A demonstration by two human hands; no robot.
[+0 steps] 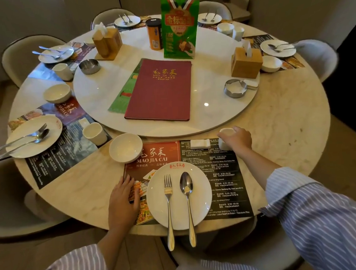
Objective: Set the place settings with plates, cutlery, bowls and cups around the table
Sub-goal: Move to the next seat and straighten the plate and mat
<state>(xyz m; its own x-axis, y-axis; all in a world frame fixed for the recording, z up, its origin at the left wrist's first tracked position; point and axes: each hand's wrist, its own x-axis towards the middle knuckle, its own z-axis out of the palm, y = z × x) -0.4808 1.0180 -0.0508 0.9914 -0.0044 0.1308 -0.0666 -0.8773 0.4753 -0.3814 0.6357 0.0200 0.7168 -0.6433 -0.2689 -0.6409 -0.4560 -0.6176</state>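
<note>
On the table (275,142): 5 plates, seemingly 5 cups | right hand (237,139) grips cup (226,140) | left hand (122,198) flat.

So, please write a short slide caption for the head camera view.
Right hand grips a white cup on the placemat while left hand rests beside the plate.

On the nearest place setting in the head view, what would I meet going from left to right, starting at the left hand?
Left hand → fork → spoon → right hand gripping a cup.
</note>
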